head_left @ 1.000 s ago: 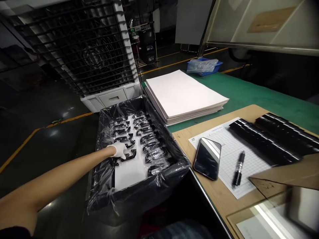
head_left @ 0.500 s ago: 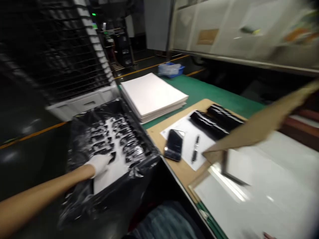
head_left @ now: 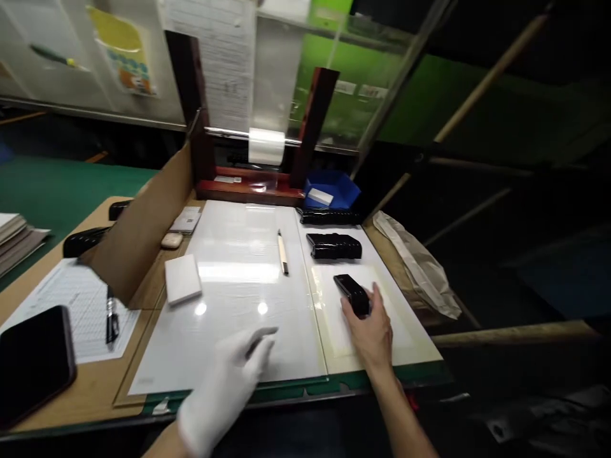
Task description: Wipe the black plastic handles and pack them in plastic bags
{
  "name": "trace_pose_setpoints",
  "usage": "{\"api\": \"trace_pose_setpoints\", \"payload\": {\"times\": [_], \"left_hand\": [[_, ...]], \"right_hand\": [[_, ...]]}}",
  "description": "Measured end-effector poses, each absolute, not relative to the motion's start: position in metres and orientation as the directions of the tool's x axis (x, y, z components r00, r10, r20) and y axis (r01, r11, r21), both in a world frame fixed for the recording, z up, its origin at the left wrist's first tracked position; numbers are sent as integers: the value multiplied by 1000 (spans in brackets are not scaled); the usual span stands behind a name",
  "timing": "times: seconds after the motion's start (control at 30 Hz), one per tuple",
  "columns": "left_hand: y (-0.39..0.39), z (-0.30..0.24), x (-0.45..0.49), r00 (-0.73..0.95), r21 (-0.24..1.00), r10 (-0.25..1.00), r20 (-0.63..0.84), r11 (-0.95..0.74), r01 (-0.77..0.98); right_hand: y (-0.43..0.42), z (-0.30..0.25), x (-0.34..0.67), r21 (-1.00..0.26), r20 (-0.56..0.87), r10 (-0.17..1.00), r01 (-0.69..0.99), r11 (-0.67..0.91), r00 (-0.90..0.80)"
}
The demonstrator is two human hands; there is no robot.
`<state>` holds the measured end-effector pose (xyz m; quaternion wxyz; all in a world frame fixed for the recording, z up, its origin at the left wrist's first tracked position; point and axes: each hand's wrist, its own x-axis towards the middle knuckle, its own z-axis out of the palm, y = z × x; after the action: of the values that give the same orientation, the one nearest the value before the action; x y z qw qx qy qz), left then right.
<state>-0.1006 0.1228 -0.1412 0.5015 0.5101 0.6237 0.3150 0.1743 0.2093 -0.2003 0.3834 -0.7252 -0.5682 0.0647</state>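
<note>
A black moulded part (head_left: pixel 352 294) was held firmly in the right grip (head_left: pixel 370 326), with the fingers closed around it, above a pale mat (head_left: pixel 334 324). The gloved left grip (head_left: pixel 224 381) was left open and empty, and another black part (head_left: pixel 334 246) was placed just beyond the right grip.

On my feed, the right hand (head_left: pixel 370 324) is bare and has the glossy black plastic piece (head_left: pixel 352 294) pinched between thumb and fingers (head_left: pixel 377 312). The piece sits tilted, with one end angled up and away from me and its lower end down by the fingers, and part of it is hidden behind them. It is just above a pale sheet (head_left: pixel 337 337) and looks to be touching it, though I can't be sure. The left hand (head_left: pixel 228 381), in a white glove, holds nothing; its fingers are spread and it hovers over a glossy white board (head_left: pixel 224 318), well apart from the piece.
</note>
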Motion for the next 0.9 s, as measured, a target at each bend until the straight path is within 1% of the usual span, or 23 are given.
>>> {"api": "trace_pose_setpoints", "payload": {"times": [0.03, 0.07, 0.17, 0.27, 0.4, 0.43, 0.5, 0.53, 0.57, 0.6, 0.63, 0.7, 0.73, 0.8, 0.9], "left_hand": [[142, -141, -75, 131, 893, 895, -425, 392, 221], [160, -142, -51, 194, 885, 867, -458, 425, 192], [203, -152, 8, 277, 879, 834, -477, 449, 161], [226, -161, 39, 284, 893, 846, -451, 428, 142], [223, -159, 33, 220, 915, 890, -399, 401, 38], [216, -157, 25, 206, 912, 892, -402, 410, 3], [194, -153, 3, 187, 894, 886, -423, 442, -73], [181, -151, -9, 187, 874, 877, -441, 468, -131], [167, -149, -22, 194, 842, 865, -463, 498, -208], [152, -147, -34, 208, 793, 849, -486, 528, -303], [138, -145, -46, 216, 746, 834, -508, 551, -373], [113, -140, -67, 227, 674, 804, -550, 588, -447], [103, -138, -77, 220, 666, 791, -571, 603, -439], [85, -137, -92, 196, 664, 775, -601, 621, -418], [66, -141, -110, 135, 678, 783, -607, 600, -425]], "right_hand": [[209, -205, 175, -634, 335, 878, 771, -58, 341], [208, -209, 174, -637, 336, 879, 769, -53, 339], [202, -219, 164, -637, 349, 881, 771, -26, 319], [196, -223, 161, -640, 339, 898, 768, 3, 279], [172, -210, 171, -660, 269, 940, 751, 21, 211], [162, -203, 174, -678, 258, 939, 735, 10, 225], [140, -190, 174, -752, 249, 915, 659, -24, 318], [131, -185, 171, -805, 214, 902, 590, -55, 376], [124, -180, 166, -861, 145, 898, 500, -93, 415], [119, -177, 159, -908, 43, 910, 396, -136, 412], [117, -174, 150, -938, -73, 931, 294, -187, 358], [117, -170, 128, -948, -264, 952, 139, -286, 152], [119, -168, 117, -943, -314, 948, 102, -317, 51], [120, -163, 97, -928, -367, 928, 99, -360, -64], [111, -156, 73, -904, -418, 902, 146, -402, -105]]}}
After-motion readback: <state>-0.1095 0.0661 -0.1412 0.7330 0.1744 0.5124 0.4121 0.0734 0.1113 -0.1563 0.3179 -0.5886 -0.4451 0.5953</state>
